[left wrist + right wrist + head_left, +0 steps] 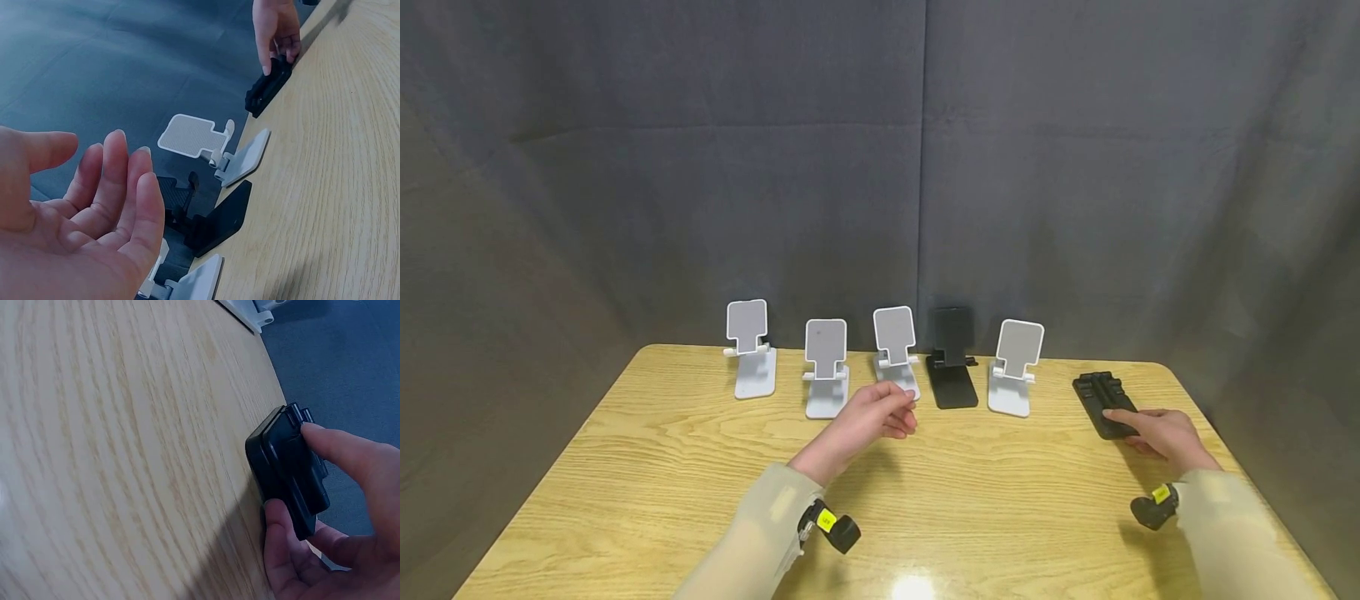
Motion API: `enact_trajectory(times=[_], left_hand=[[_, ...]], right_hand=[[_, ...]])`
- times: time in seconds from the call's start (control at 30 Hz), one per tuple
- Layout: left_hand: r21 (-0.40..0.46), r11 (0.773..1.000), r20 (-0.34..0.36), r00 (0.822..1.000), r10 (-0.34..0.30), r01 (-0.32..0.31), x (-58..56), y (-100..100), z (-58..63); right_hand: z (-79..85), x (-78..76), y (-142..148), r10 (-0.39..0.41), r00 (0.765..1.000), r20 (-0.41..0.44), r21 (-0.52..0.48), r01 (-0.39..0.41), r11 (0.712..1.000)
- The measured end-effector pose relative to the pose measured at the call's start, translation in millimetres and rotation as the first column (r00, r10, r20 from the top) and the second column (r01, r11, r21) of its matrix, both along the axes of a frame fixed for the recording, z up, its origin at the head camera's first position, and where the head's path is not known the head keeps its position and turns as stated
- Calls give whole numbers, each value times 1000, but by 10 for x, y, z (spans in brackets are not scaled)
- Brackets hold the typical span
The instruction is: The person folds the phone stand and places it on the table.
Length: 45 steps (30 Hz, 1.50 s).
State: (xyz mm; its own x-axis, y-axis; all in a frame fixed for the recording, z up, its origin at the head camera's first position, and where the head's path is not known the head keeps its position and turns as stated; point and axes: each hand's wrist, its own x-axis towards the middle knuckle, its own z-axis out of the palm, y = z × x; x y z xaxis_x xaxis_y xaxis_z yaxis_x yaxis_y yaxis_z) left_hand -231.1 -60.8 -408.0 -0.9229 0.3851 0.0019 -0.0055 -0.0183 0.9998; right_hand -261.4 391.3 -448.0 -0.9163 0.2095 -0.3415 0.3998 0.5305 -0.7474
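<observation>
At the table's right side, my right hand (1165,437) pinches a folded black phone stand (1101,404) by its near end. In the right wrist view, the thumb lies on the top of the folded stand (290,469) and fingers reach under its edge. My left hand (876,412) is raised over the table, its fingers loosely bent and holding nothing. Just beyond it, in the head view, an unfolded white phone stand (895,337) has its base partly covered by the hand. Right of that stands an unfolded black phone stand (953,383).
Other unfolded white phone stands stand along the back of the wooden table (1000,500): one far left (756,373), one left of the middle (826,350), one right of the black stand (1018,350). A grey curtain (775,167) hangs behind the table.
</observation>
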Motion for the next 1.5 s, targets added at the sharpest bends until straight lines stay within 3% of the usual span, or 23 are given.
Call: enact_trajectory(times=[0.27, 0.47, 0.77, 0.97, 1.13, 1.27, 1.5], left_hand=[[4, 1000, 5, 1000, 2, -2, 4, 5, 19], [1, 1000, 7, 1000, 0, 0, -5, 9, 6], [-5, 1000, 14, 1000, -1, 1, -1, 3, -2], [-6, 1000, 15, 1000, -1, 1, 2, -6, -4], [-7, 1000, 19, 1000, -3, 3, -1, 0, 0], [-6, 1000, 19, 1000, -3, 3, 4, 4, 5], [-4, 1000, 18, 1000, -3, 3, 1, 17, 2]], right_hand=[[-7, -8, -25, -2, 1000, -12, 98, 3, 995], [-20, 9, -26, -15, 1000, -3, 97, 15, 995], [3, 33, -36, 31, 999, -9, 112, -30, 993], [67, 36, -94, 55, 998, 1, 192, -54, 980], [94, 44, -197, 0, 997, -72, 240, 17, 971], [144, 12, -318, -45, 989, -142, 217, 75, 973], [256, -74, -523, 4, 975, -220, 127, 24, 992]])
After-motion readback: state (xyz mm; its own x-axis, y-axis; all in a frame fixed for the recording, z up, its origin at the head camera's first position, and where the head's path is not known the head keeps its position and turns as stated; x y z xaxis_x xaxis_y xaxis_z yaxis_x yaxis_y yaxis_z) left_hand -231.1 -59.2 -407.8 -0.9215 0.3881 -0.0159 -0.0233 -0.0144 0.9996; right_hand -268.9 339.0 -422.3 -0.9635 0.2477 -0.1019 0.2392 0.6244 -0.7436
